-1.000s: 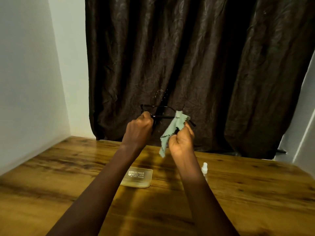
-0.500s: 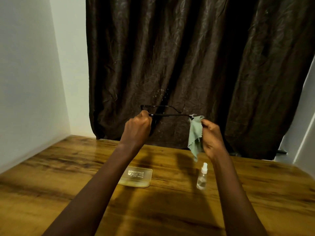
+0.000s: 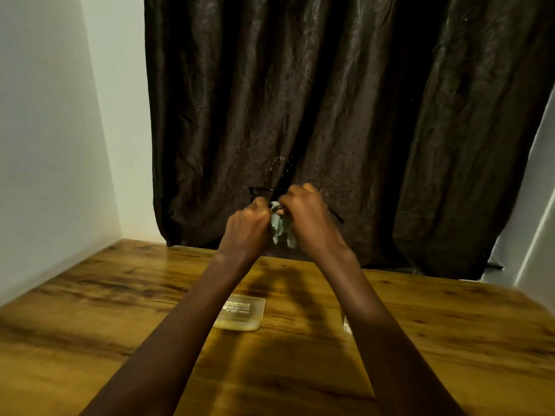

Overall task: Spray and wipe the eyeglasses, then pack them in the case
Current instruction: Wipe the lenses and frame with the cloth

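Note:
I hold the black-framed eyeglasses (image 3: 262,190) up in front of the dark curtain, above the table. My left hand (image 3: 247,225) grips the frame at its left side. My right hand (image 3: 307,219) is closed on a pale green cloth (image 3: 280,229) and pressed against the glasses right beside my left hand; the cloth hangs down between the two hands. One temple tip (image 3: 338,217) sticks out to the right of my right hand. The translucent yellowish case (image 3: 243,314) lies flat on the table under my left forearm. The small spray bottle (image 3: 347,325) is mostly hidden behind my right forearm.
The wooden table (image 3: 105,310) runs from the left wall to the right side. A dark brown curtain (image 3: 345,115) hangs at its far edge. A white wall (image 3: 45,145) closes the left side and a pale door frame (image 3: 537,220) shows at the right.
My right hand with the cloth slid right to the temple's end half a second ago, and has now come back left against my left hand. The spray bottle is hidden again.

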